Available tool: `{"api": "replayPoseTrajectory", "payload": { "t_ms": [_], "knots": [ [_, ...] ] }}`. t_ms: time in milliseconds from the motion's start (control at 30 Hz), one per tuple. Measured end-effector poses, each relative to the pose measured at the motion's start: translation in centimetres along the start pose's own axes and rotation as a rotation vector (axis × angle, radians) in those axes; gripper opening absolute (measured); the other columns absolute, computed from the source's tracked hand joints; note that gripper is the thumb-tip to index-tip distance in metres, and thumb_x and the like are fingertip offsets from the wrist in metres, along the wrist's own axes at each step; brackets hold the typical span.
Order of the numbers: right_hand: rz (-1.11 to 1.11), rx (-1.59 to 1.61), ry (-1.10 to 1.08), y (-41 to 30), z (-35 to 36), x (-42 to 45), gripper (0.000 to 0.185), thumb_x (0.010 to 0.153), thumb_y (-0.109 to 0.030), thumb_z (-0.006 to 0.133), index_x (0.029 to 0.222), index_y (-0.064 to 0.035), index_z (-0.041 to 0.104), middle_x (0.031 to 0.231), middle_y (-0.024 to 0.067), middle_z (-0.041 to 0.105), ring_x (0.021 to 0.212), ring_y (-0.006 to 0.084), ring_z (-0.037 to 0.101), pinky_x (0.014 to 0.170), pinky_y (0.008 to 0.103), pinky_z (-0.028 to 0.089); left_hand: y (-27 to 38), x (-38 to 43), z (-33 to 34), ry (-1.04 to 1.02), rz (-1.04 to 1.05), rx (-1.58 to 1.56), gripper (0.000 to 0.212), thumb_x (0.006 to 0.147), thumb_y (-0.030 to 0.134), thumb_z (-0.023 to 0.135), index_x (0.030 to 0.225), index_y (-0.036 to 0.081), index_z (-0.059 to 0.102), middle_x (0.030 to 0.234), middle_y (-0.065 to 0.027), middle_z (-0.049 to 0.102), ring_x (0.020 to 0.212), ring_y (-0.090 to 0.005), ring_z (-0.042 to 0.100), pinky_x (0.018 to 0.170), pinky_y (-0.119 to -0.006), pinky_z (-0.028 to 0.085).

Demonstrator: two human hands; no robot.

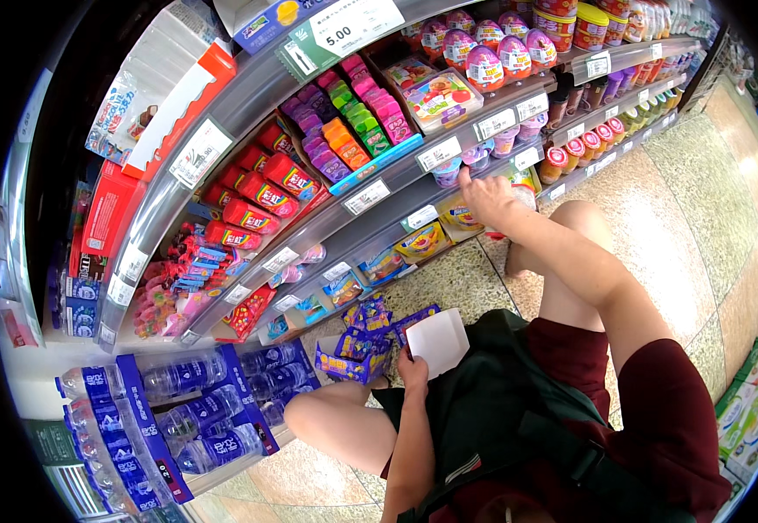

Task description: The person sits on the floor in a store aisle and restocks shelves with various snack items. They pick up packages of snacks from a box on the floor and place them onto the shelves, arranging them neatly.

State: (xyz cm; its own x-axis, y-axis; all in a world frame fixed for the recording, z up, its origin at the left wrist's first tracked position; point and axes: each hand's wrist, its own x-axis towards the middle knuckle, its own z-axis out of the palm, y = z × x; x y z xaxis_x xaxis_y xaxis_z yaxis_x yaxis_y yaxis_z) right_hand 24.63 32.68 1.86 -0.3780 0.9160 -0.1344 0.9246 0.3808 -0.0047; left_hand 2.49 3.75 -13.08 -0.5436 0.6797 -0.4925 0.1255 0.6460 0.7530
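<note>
My left hand (414,367) grips a piece of white cardboard (439,342) by its edge above my lap. Just beyond it on the floor sits an opened purple carton (350,363) with purple snack packets (367,314) in and around it. My right hand (487,197) reaches to the lower shelf at the right. One finger is up against or just beside a small lidded cup (447,172); contact is unclear. More pastel cups (477,157) stand in line beside it. The underside of my right hand is hidden.
Curved store shelves hold red candy bottles (266,195), colourful small packs (357,137) and egg-shaped toys (485,67). Yellow snack bags (421,242) line the bottom shelf. Packs of water bottles (196,412) stand at the left. Tiled floor (666,242) runs along the right.
</note>
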Motion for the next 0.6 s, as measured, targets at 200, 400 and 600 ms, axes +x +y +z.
{"api": "replayPoseTrajectory", "payload": {
  "t_ms": [200,400,600],
  "knots": [
    [-0.035,-0.018,-0.018,-0.9,-0.9,0.1,0.052,0.083,-0.013,0.045,0.128,0.0090,0.032,0.090,0.0166,0.066,0.082,0.0275,0.065,0.069,0.0374,0.051,0.1,-0.2,-0.3,0.026,-0.029,0.012,0.037,0.076,-0.005,0.041,0.112,-0.003,0.052,0.101,-0.0137,0.060,0.093,-0.0221,0.059,0.084,-0.031,0.044],
    [-0.034,-0.074,-0.022,-2.5,-0.9,-0.7,0.057,0.080,-0.011,0.048,0.127,0.0150,0.029,0.087,0.0178,0.065,0.070,0.0270,0.066,0.056,0.0356,0.052,3.3,-1.5,-0.2,0.050,0.033,0.149,0.034,0.075,-0.004,0.045,0.108,0.000,0.055,0.095,-0.0176,0.062,0.091,-0.0295,0.061,0.080,-0.036,0.045],
    [-0.392,0.017,-0.222,-13.6,-3.5,-3.8,0.068,0.080,-0.012,0.045,0.141,-0.0087,0.016,0.103,0.0262,0.057,0.080,0.0333,0.064,0.068,0.0444,0.052,0.4,-0.9,-0.1,0.084,0.050,0.003,0.034,0.074,-0.003,0.047,0.107,-0.001,0.055,0.096,-0.0177,0.063,0.092,-0.0295,0.061,0.081,-0.036,0.046]
  ]
}}
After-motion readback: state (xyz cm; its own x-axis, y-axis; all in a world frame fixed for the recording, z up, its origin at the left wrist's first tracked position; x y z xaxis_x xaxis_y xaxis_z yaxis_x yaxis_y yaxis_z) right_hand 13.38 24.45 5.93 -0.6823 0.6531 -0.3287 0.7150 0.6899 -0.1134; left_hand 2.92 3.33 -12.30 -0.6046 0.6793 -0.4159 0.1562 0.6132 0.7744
